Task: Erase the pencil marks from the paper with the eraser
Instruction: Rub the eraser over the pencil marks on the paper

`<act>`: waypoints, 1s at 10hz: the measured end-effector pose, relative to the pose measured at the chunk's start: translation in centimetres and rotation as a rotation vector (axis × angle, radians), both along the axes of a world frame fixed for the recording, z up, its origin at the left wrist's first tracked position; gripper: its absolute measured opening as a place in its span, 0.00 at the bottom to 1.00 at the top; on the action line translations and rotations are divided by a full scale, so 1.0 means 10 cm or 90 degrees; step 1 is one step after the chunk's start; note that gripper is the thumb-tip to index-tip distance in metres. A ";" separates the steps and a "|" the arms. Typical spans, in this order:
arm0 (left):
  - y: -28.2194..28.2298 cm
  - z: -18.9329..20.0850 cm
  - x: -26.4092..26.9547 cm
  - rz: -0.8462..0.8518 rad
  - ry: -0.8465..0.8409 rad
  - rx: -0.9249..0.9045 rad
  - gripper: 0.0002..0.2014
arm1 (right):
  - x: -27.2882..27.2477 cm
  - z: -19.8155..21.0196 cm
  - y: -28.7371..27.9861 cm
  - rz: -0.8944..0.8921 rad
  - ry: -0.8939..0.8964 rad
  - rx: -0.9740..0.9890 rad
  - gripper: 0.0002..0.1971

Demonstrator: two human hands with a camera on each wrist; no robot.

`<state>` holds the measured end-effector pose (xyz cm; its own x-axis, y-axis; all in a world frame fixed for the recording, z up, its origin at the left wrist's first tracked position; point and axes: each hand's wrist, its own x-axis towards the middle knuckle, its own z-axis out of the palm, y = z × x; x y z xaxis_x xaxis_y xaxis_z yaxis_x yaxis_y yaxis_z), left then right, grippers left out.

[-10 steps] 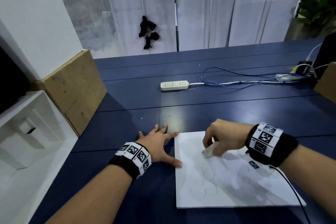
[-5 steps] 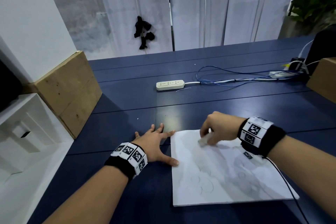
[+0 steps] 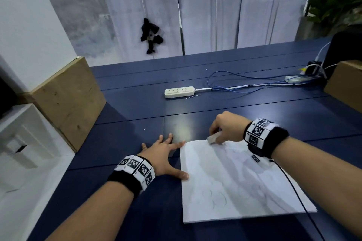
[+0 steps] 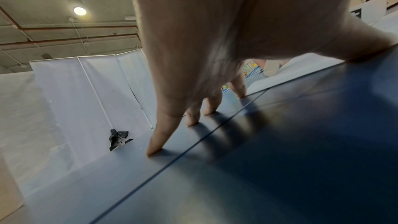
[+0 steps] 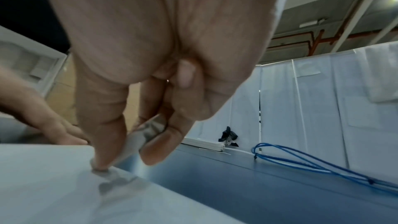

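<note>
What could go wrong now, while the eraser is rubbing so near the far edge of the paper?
1. The eraser sits at the far edge of the paper; a stroke outward may slip onto the table or crease that edge.
2. The left hand lies mostly on the table, only its thumb at the paper's left edge, so the sheet may shift.
3. Faint circles near the front are still unerased and could be missed.

Head cam overhead; wrist cams close-up.
</note>
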<state>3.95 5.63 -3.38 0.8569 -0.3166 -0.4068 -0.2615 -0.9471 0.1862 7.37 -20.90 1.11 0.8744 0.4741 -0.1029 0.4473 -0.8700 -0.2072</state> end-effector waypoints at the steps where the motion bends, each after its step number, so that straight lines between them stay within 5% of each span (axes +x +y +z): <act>1: 0.00 0.01 0.00 0.001 -0.001 0.001 0.62 | -0.03 -0.04 -0.05 0.012 0.010 -0.002 0.04; 2: 0.00 0.01 -0.01 0.000 0.002 -0.002 0.62 | -0.19 -0.06 -0.09 0.075 0.134 -0.005 0.11; 4: -0.01 0.03 -0.01 0.007 0.006 -0.005 0.62 | -0.01 0.01 -0.03 0.028 0.020 -0.011 0.04; 7: -0.03 0.02 -0.01 0.006 0.002 -0.010 0.61 | -0.31 -0.02 -0.06 0.086 0.141 -0.019 0.15; 9: -0.02 0.03 -0.02 0.009 -0.003 -0.009 0.61 | -0.06 -0.12 -0.10 -0.002 -0.001 -0.014 0.05; 10: -0.01 0.02 -0.02 0.009 0.003 -0.013 0.61 | -0.26 -0.05 -0.10 0.040 0.091 0.007 0.11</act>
